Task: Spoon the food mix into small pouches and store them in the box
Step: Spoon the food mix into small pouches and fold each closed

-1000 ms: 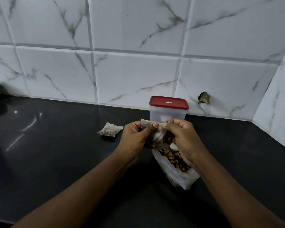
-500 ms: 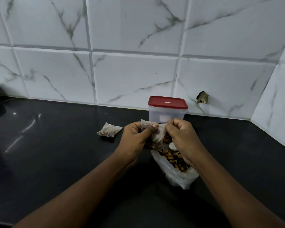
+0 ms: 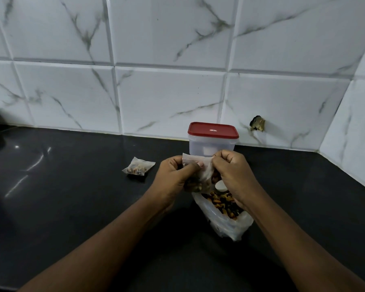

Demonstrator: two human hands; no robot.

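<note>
Head view has the small pouch pinched along its top edge by both hands, left hand and right hand, fingers curled tight on the thin film. It's held just above the open bag of food mix and in front of the box. That pouch looks feather-light and floppy: crinkly clear plastic with lumpy bits sagging at the bottom. The top strip is probably the place to hold it, since squeezing the belly would likely shift or spill the mix. The film might be a bit slick too. A filled pouch lies apart to the left on the glossy black worktop. The box is rigid translucent plastic, squarish, with its red lid on, so it'd need opening first. Something white and round pokes out of the big bag, can't tell what.
</note>
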